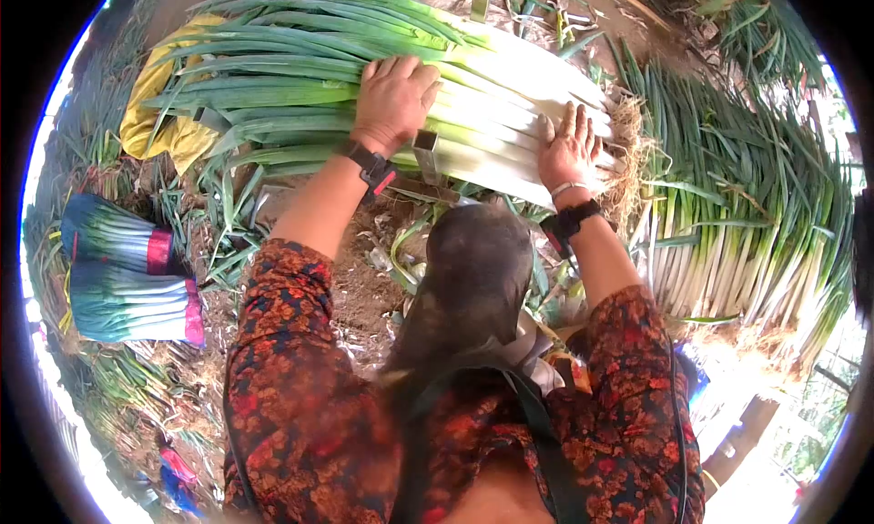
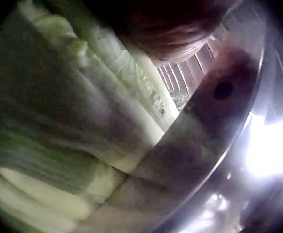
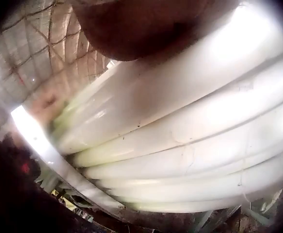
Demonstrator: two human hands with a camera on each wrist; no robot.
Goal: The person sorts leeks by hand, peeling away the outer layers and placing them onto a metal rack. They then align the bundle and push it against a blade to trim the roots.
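A thick bundle of leeks (image 1: 510, 96) lies across a metal frame in front of me, green leaves to the left and roots to the right. My left hand (image 1: 393, 101) rests on top where the green turns pale, its fingers together over the leaves. On the white stalks near the roots, my right hand (image 1: 569, 151) lies with fingers extended. A square metal post (image 1: 425, 151) of the frame stands by the left hand. In the left wrist view, leek stalks (image 2: 117, 97) run beside a shiny metal piece (image 2: 199, 126) with a hole. White stalks (image 3: 190, 131) fill the right wrist view.
A large pile of loose leeks (image 1: 728, 214) lies at the right. Two bundles (image 1: 127, 301) with red bands sit at the left on the littered ground. Yellow cloth (image 1: 155, 105) lies under the leaf ends. Another metal post (image 1: 480, 5) rises behind the bundle.
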